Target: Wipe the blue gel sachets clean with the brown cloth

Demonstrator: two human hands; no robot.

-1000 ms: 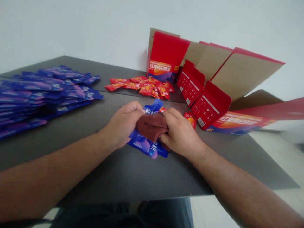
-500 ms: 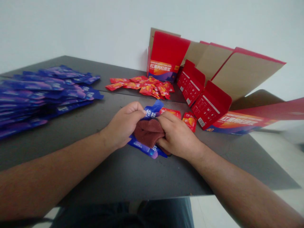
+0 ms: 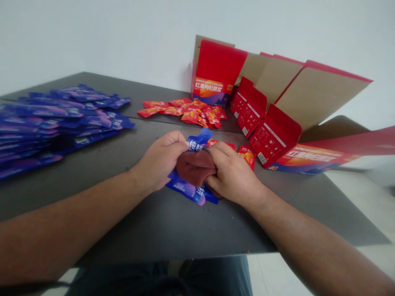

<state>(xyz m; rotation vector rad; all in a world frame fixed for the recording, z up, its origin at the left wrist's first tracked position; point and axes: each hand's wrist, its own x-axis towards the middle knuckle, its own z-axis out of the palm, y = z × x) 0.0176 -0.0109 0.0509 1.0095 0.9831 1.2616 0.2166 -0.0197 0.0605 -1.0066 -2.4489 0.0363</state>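
Fingers (image 3: 216, 155) of the right hand (image 3: 236, 176) are partly concealed in the folds of the cloth (image 3: 194, 169). The cloth obscures the middle of the blue pouch (image 3: 196, 144); possibly more than one lies there, the view being poor. Red sachet (image 3: 231, 146): partly behind the same hand. Pile (image 3: 68, 111): cut off at left edge. Rightmost box (image 3: 317, 158): cut off at right edge. Small print (image 3: 268, 139) on box sides: illegible. Grey shape (image 3: 375, 170), far right: blurred, unidentified.

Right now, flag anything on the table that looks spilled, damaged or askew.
The nearest box looks odd: one end seems to jut past the table. Specks dot the surface near the cloth, too small to identify. No damage shows.
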